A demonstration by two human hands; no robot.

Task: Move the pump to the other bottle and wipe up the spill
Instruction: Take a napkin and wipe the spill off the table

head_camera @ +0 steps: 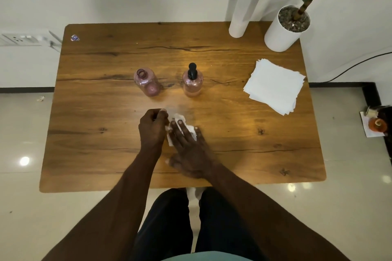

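Two pink see-through bottles stand mid-table. The left bottle [147,82] has an open neck and no pump. The right bottle [192,82] carries the black pump [192,71]. In front of them, my right hand [186,144] lies flat with straight fingers pressing a crumpled white tissue [180,128] onto the wooden table [106,112]. A faint wet smear [180,109] shows just beyond the tissue. My left hand [153,127] is right beside the tissue with its fingers curled; I cannot tell whether it pinches the tissue's edge.
A stack of white napkins [274,86] lies at the right. A tall white paper roll [246,4] and a white plant pot [285,27] stand at the far right corner. A black cable [360,63] runs off the table's right side.
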